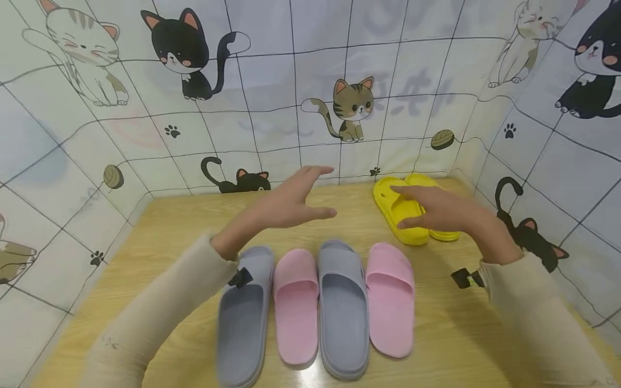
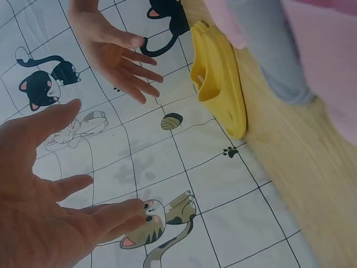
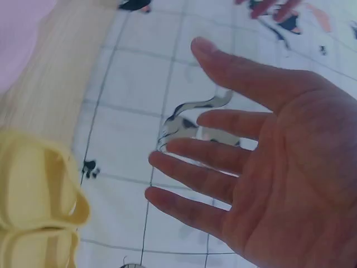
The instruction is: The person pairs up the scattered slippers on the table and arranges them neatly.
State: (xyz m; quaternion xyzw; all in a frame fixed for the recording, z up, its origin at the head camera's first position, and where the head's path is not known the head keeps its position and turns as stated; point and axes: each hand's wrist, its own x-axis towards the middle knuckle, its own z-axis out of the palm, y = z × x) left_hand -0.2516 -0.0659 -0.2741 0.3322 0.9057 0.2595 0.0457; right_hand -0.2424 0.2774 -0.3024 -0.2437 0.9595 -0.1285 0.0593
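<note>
My left hand (image 1: 288,202) hovers above the table, behind the row of slippers, with fingers extended and nothing held. Opposite it, my right hand (image 1: 439,207) hangs in the air with spread fingers, partly covering the yellow slippers (image 1: 405,235) in the head view. Below the hands stand, alternating from left to right, a grey slipper (image 1: 240,328), a pink slipper (image 1: 297,323), another grey slipper (image 1: 344,323) and another pink slipper (image 1: 391,307). The right wrist view shows the right palm (image 3: 295,173) and bare fingers. Neither hand touches a slipper.
The wooden table (image 1: 170,231) meets a white wall covering (image 1: 271,129) with cat drawings at the back and on both sides. The yellow pair sits at the back right, close to the wall.
</note>
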